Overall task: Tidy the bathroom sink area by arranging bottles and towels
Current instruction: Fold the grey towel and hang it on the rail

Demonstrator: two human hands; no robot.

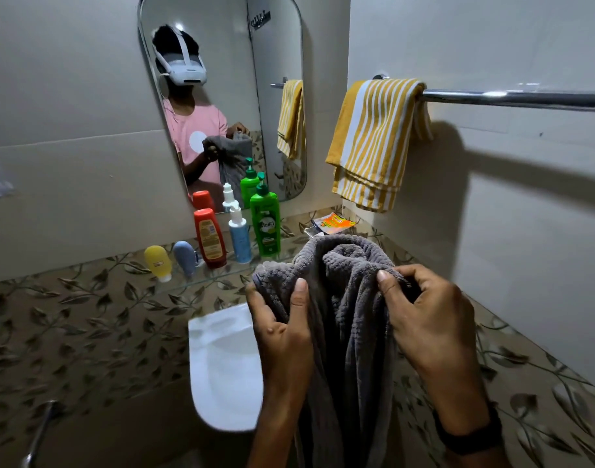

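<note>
A grey textured towel (343, 298) hangs bunched in front of me, above the white sink (222, 363). My left hand (282, 329) grips its left edge and my right hand (428, 319) pinches its right edge, both near the top. On the glass shelf (228, 273) stand a green pump bottle (265, 224), a white and blue spray bottle (239, 236), a red bottle (210, 238) upside down, a small blue tube (185, 256) and a small yellow tube (158, 263). A yellow and white striped towel (374, 140) hangs folded over the chrome rail (512, 97) on the right wall.
A mirror (222, 96) above the shelf reflects a person with the towel. An orange sachet (333, 222) lies at the shelf's right end. Leaf-patterned tiles cover the wall around the sink. A chrome tap handle (41, 430) shows at the lower left.
</note>
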